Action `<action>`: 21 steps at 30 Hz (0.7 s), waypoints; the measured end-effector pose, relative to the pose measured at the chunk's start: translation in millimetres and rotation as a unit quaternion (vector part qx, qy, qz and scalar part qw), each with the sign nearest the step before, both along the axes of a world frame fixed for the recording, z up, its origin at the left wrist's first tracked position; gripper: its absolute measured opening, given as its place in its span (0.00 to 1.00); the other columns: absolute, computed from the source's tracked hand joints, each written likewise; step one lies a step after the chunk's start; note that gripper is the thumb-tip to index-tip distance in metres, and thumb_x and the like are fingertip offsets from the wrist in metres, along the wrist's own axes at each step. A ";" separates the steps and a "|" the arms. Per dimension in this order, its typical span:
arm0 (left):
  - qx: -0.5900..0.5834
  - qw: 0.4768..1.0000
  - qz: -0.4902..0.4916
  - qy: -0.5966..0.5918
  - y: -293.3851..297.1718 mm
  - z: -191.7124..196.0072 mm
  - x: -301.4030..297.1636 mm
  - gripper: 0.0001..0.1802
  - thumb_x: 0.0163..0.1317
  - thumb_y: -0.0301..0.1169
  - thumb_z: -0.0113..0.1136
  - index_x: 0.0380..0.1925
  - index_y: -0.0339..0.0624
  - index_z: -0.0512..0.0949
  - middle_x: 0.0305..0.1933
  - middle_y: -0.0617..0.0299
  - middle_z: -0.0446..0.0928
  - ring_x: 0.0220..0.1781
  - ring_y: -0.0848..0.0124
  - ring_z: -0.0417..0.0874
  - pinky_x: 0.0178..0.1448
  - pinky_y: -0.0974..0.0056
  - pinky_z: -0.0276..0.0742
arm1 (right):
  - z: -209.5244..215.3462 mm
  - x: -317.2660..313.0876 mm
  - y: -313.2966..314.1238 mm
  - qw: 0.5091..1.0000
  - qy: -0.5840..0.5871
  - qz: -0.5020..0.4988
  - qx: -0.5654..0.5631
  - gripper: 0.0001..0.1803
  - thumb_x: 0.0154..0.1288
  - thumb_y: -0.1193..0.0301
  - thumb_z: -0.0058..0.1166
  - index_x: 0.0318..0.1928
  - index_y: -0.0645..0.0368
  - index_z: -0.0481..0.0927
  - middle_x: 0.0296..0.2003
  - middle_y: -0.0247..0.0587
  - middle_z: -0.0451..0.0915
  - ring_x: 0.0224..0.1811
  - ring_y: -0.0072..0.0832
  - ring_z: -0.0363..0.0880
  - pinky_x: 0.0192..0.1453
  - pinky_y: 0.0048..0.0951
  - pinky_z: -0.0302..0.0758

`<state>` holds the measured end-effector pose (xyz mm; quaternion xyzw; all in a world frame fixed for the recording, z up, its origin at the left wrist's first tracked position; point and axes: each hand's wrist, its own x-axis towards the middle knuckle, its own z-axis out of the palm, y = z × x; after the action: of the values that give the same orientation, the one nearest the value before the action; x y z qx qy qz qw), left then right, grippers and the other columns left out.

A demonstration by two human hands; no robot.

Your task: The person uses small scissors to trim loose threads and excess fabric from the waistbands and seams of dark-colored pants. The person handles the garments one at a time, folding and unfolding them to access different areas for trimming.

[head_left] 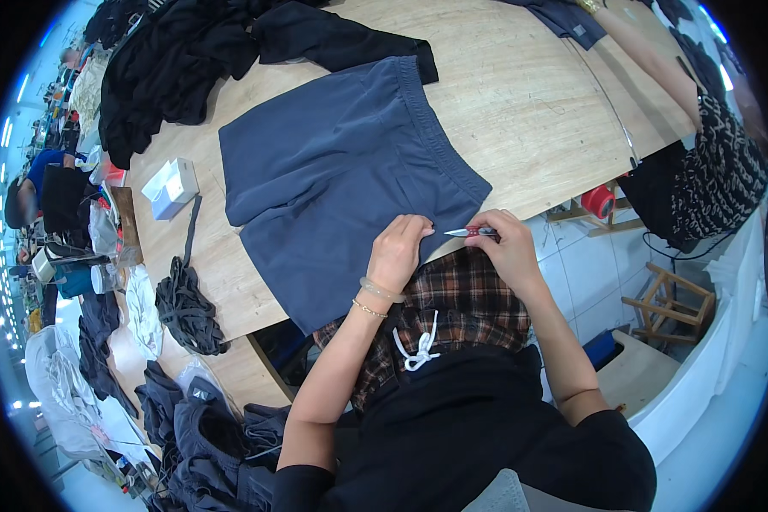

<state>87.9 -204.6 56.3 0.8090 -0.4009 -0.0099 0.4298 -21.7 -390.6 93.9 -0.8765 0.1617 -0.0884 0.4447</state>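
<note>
Black shirt (486, 418) sits nearest; beyond it, 1 wooden table (529, 102) carries spread blue-grey shorts (333, 162), which overlap its near edge. The left hand (399, 252) has its fingertips pinched together at the shorts; the right hand (512, 249) grips red-handled snips (457, 232), blade towards them. Work looks under way; how much is done or left, I cannot tell.

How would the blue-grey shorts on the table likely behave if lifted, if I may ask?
The shorts would probably hang limp, as they lie in soft creases. Their gathered waistband may stretch when gripped. The material looks thin, so they are likely light.
</note>
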 end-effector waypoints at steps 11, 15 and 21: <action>0.013 1.000 0.006 0.000 -0.9 -1.4 -0.2 0.01 0.64 0.22 0.61 0.33 0.36 0.78 0.36 0.57 0.83 0.40 0.55 0.84 0.44 0.56 0.80 | 5.0 13.8 16.7 0.998 0.009 0.024 -0.060 0.12 0.54 0.71 0.70 0.35 0.62 0.81 0.33 0.41 0.83 0.40 0.40 0.81 0.44 0.38 0.75; 0.010 1.000 0.007 -0.006 -1.3 -3.2 -0.5 0.01 0.63 0.22 0.61 0.33 0.36 0.78 0.36 0.57 0.83 0.39 0.55 0.84 0.44 0.56 0.80 | 4.0 14.9 16.9 0.997 0.018 0.025 -0.065 0.12 0.52 0.72 0.71 0.35 0.62 0.82 0.33 0.42 0.83 0.39 0.40 0.82 0.44 0.38 0.76; 0.008 1.000 0.010 -0.004 -3.7 -2.4 -0.7 0.02 0.63 0.22 0.62 0.33 0.36 0.78 0.36 0.57 0.83 0.40 0.55 0.84 0.44 0.56 0.80 | 3.0 13.6 12.9 0.998 0.013 0.023 -0.057 0.12 0.54 0.70 0.70 0.34 0.61 0.80 0.33 0.40 0.83 0.40 0.41 0.80 0.44 0.40 0.75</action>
<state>87.2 -208.3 53.8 0.8164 -0.3943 -0.0058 0.4220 -8.1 -377.7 96.9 -0.9051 0.1415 -0.0757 0.3937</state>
